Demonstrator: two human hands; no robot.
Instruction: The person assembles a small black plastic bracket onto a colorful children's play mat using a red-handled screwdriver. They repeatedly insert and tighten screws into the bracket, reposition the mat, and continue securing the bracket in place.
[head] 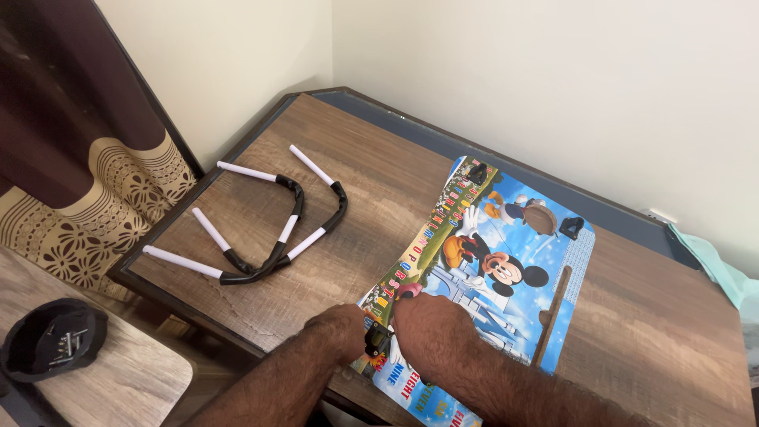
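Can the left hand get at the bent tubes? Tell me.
Probably yes: the left hand sits at the colourful board, and only bare table lies between it and the bent tubes.

Both hands meet at the near edge of a colourful cartoon board (506, 261) lying flat on a wooden table (656, 316). The left hand (344, 324) and the right hand (431, 328) close around a small black fitting (378, 340) on the board's corner. Another black fitting (571, 228) sits at the far corner, beside a round hole. 2 bent legs (277, 217) with white ends lie well apart, to the left. A black bowl (51, 340) of screws rests on a lower surface.
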